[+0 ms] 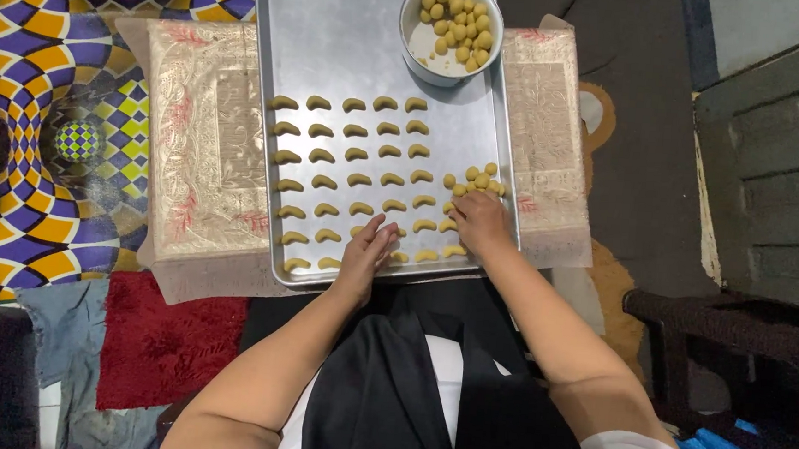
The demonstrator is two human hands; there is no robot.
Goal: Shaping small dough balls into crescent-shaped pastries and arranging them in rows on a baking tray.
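Head view: dough balls (478, 179) lie just beyond right hand (480, 222).

Patterned floor mat (29, 91), red rug (166, 344), dark wicker stool (733, 356).

Tray: a metal baking tray (337, 36) lies on a low surface covered with a pale patterned cloth (192, 147).
Crescents: rows of small curved dough pieces (357, 154) fill the tray's near half.
Bowl: a white bowl (450, 32) of dough balls stands at the tray's far right.
Loose balls: a small heap (476, 180) lies by the right rim.
Left hand (367, 250): fingers down on the near rows.
Right hand (481, 224): just below the heap, on the tray.
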